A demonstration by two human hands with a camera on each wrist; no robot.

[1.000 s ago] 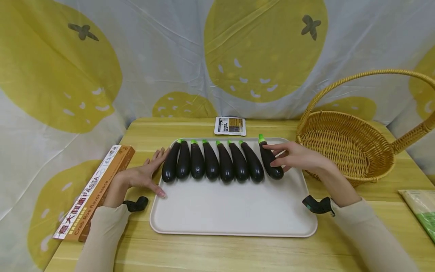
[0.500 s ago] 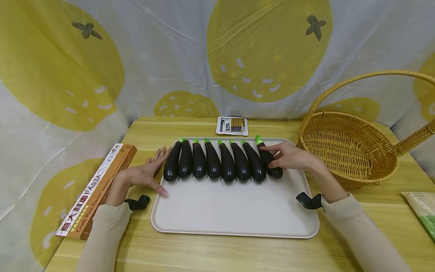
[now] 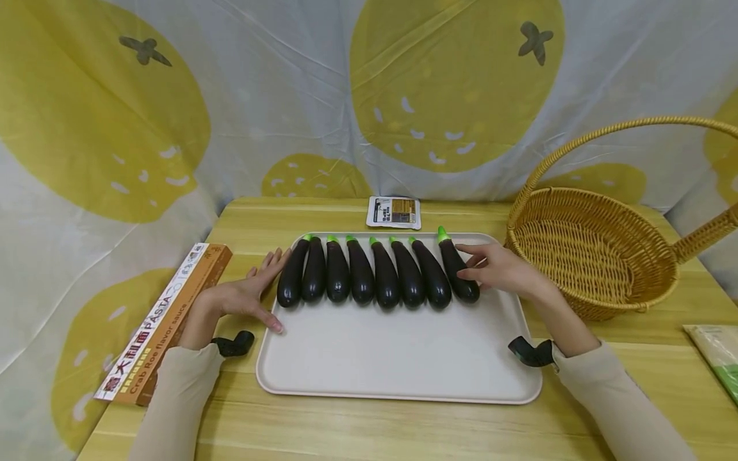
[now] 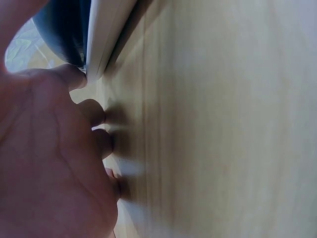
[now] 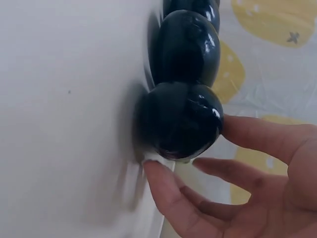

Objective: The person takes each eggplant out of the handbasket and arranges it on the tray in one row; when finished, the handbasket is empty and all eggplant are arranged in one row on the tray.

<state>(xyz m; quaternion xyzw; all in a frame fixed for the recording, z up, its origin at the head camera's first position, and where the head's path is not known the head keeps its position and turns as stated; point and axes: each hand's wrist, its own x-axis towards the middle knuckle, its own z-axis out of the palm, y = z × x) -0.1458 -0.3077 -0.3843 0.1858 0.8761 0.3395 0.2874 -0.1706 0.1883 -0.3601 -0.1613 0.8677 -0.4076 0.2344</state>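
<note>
A row of several dark eggplants [image 3: 361, 275] with green stems lies along the back of a white tray [image 3: 398, 358]. The right hand [image 3: 496, 269] is at the right side of the last eggplant [image 3: 458, 275], which leans beside its neighbour. Up close in the right wrist view, the thumb touches that eggplant [image 5: 181, 121] and another fingertip [image 5: 153, 166] is low beside it, near the tray. The left hand [image 3: 245, 298] spreads at the tray's left edge, thumb on the rim and other fingertips on the wood, as the left wrist view shows.
A wicker basket [image 3: 576, 256] with a tall handle stands right of the tray. A pasta box [image 3: 164, 323] lies under the left forearm's side. Behind the tray is a small white packet [image 3: 394, 212]; a green-and-clear bag [image 3: 715, 352] sits at the far right.
The right hand and the last eggplant shifted left against the row, then the eggplant's stem end swung back right and the fingers drew a little to the right. The left hand stays put.
</note>
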